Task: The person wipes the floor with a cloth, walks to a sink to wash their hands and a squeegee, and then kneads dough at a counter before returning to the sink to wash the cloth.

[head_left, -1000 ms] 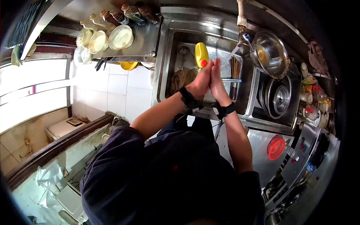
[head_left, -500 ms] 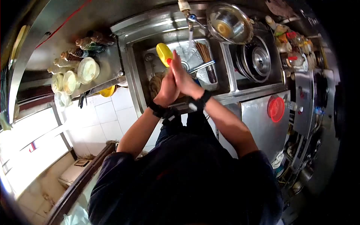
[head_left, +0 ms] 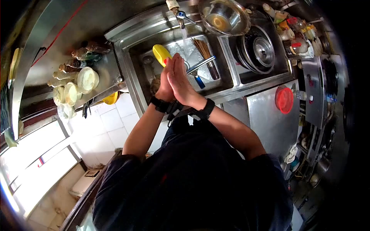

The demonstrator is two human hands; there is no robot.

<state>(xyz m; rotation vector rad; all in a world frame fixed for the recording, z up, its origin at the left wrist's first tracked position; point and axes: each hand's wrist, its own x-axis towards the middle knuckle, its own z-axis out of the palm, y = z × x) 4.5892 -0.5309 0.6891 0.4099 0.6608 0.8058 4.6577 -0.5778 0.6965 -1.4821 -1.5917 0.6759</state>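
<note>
Both hands are flat and unclenched: the left hand [head_left: 164,85] and right hand [head_left: 181,85] meet palm to palm, fingers straight; whether anything lies between the palms cannot be seen. Each of the 2 wrists carries 1 dark band. The smooth yellow bottle [head_left: 160,54], rounded and red-capped, lies in the sink [head_left: 125,66] at the fingertips; contact cannot be determined. Right of the fingers are a slim metal rod [head_left: 205,62], a blue handle [head_left: 199,81] and a brush [head_left: 203,52] of thin, stiff bristles. Beyond them, a water stream [head_left: 184,37] falls from the metal tap [head_left: 180,20]. A shiny round bowl [head_left: 225,21] stands beside the tap; round pans [head_left: 264,52] stand in the adjoining compartment. The sink's straight front edge passes near the wrists. Basin floor extends between the right hand and the brush, crossed by the rod. Rearward, space separates the fingertips from the tap.
</note>
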